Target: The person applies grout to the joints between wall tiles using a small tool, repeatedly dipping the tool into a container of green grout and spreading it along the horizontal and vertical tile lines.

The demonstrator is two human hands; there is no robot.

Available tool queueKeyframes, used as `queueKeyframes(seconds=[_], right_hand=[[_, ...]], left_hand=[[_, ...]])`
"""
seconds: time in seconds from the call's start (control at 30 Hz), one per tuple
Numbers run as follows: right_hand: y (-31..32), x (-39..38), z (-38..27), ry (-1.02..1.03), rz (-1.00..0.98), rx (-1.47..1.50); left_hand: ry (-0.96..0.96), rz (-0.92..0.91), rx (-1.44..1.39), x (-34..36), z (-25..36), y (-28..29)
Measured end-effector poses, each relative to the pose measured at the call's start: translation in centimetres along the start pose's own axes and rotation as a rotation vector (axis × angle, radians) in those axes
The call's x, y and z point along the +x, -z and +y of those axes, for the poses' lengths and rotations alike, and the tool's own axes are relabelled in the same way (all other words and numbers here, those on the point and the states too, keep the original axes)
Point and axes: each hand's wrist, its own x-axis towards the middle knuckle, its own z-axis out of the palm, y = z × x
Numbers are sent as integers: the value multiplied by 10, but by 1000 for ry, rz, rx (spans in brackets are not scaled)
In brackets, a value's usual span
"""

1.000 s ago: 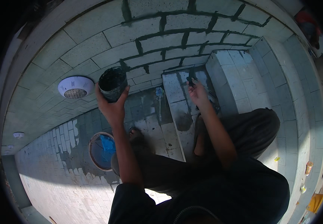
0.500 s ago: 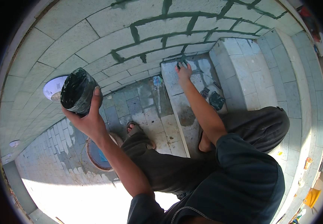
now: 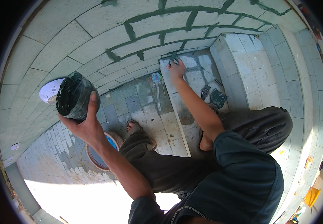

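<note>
My left hand is wrapped round the underside and side of a dark bowl, tilted with its mouth toward the left. Dark green paste coats its inside. Low against the tiled wall, my right hand grips a small putty knife smeared with green; fingers partly hide its handle. Its tip is by the bottom joint, just above the stone step. Thick green paste lines many joints on the wall's middle and right; joints to the left are bare.
A round white fixture sits on the wall behind the bowl. On the floor stands a round tub. A dark green lump and a small dark object lie on the step. Tiled higher steps rise at right.
My right hand has slid a little left along the wall's foot with the putty knife. The bowl stays in my left hand, and the whole view has shifted slightly.
</note>
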Motion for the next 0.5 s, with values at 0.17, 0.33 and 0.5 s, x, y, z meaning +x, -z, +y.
queueKeyframes(seconds=[0.17,0.33,0.5], right_hand=[[11,-11,-12,44,10,-328],[59,29,-30,317,-121,-816],[53,24,-51,473,-430,-1165]], left_hand=[[-23,2,52,1,0,5],[-15,-37,3,-2,2,-9],[-15,-24,1,0,-2,2]])
